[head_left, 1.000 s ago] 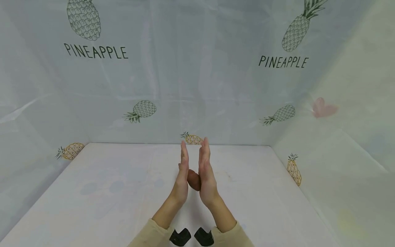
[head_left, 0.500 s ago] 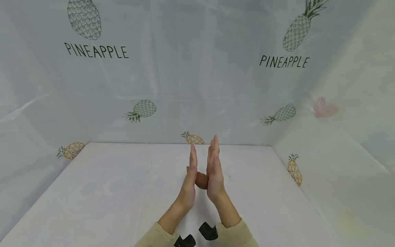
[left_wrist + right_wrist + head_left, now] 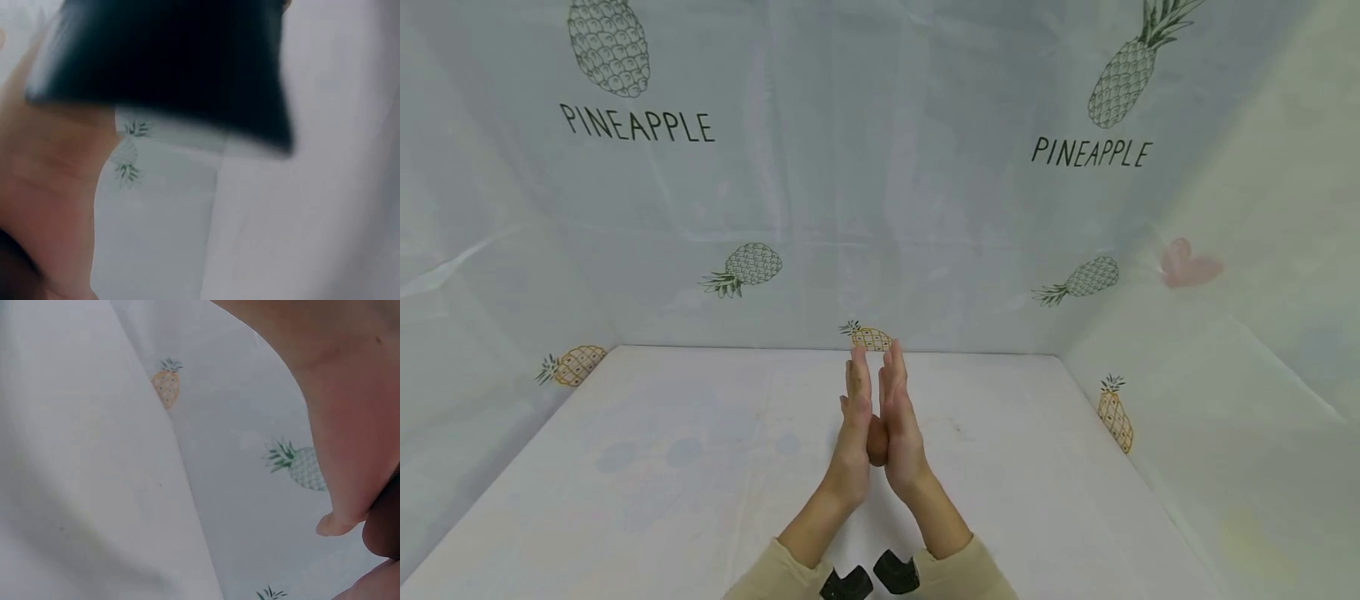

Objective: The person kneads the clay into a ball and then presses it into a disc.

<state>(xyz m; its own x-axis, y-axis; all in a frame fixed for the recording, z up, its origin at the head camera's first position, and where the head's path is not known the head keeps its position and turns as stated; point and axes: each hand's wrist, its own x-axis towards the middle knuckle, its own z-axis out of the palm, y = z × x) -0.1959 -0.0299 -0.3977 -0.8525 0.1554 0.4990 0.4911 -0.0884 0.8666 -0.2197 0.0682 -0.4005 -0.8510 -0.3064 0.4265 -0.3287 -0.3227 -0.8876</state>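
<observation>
A smooth brown lump [image 3: 877, 442], like modelling clay, sits between two upright palms in the head view. My left hand [image 3: 852, 450] presses it from the left with straight fingers pointing up and away. From the other side, my right hand [image 3: 904, 446] lies flat against it, its fingers also straight. Both palms face each other, with a narrow gap above the lump at the fingers. At the right edge of the right wrist view the brown lump [image 3: 381, 534] shows as a dark rounded end beside the palm. In the left wrist view a black blurred shape [image 3: 175, 62] covers much of the top.
A white-covered table [image 3: 700, 467] lies beneath the hands. Behind and at the sides hang pale sheets [image 3: 880, 167] printed with pineapples. Black wrist-worn pieces [image 3: 897, 572] sit close together near the cream sleeves [image 3: 966, 571].
Both hands shifted right, then back left. The right hand moved further left, so the palms now stand closer together. Less of the brown lump shows between them, and it looks narrower.
</observation>
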